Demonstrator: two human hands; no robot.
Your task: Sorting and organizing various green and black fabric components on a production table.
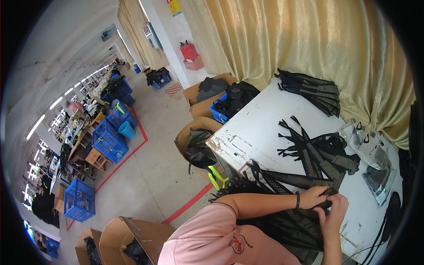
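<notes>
Over the white table [256, 128], my left hand [313, 197] and my right hand [334, 214] come close together, fingers closed on a dark olive fabric strip [326, 204]. A black band circles my left wrist. Under my forearms lies a heap of dark fabric and mesh strips [287, 229], partly hidden by my arm. Just beyond my hands, more black mesh straps [316, 150] fan across the tabletop, their narrow ends pointing left. What exactly my fingertips pinch is partly covered by the fingers.
Clear plastic bags [375, 170] lie at the table's right. A stack of black straps [309, 90] sits by the curtain [265, 39]. Cardboard boxes [181, 141] and a blue crate [218, 115] of dark fabric stand against the left side. Black cables [377, 240] run near my right arm.
</notes>
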